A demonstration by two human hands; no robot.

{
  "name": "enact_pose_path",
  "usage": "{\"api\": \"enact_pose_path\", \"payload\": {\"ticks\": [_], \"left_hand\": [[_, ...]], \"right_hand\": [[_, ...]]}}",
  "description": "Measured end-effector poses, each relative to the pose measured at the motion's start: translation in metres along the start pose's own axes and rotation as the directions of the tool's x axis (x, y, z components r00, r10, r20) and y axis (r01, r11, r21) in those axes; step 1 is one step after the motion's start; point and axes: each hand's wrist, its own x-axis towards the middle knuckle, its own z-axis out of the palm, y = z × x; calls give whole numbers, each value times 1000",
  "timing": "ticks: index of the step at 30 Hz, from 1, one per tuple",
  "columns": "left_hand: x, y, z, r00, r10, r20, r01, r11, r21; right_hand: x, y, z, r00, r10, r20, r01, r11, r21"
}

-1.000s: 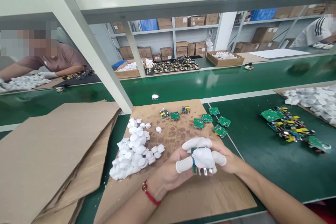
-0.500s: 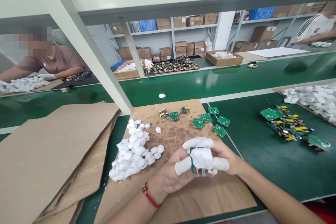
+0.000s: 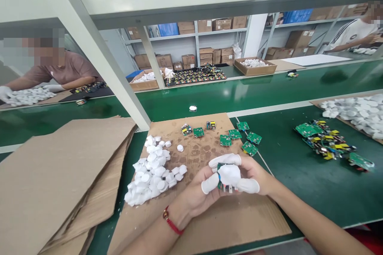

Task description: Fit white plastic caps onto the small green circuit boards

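Note:
Both hands, with white finger cots, hold one green circuit board topped by a flattened white putty-like lump. My left hand grips its left side, thumb against the edge. On the right, my right hand presses its thumb on the lump's lower right, with a finger along the back edge. They are above a cardboard sheet. To the left lies a heap of white lumps, with a single lump apart from it. Several green boards lie beyond my hands.
Stacked cardboard lies left, beside a slanted metal post. A green conveyor belt crosses ahead, carrying a board with a white top. Piled circuit boards and more white lumps are at right. Two people sit across the belt.
My right thumb has slid leftward onto the lump's lower edge, and the held board has tilted slightly. The boards on the belt have moved right.

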Motion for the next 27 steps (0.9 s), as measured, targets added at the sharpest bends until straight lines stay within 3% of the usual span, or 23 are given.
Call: {"api": "enact_pose_path", "payload": {"ticks": [5,11,17,20,24,27], "left_hand": [[0,0,1,998,-24,54,24,1000,10],[-1,3,1,998,-48,32,43,988,148],[1,5,0,999,-43,8,41,985,166],[2,5,1,999,-36,-29,41,978,206],[4,9,3,996,-21,-81,44,953,298],[4,9,3,997,-15,-72,34,963,267]], "right_hand": [[-2,1,-1,995,28,92,-46,979,198],[-1,0,0,997,1,80,-18,974,224],[-2,-1,4,989,105,106,-133,941,312],[-1,-3,4,988,109,113,-137,948,287],[1,-3,3,996,37,87,-51,987,155],[1,0,2,997,70,42,-75,991,115]]}}
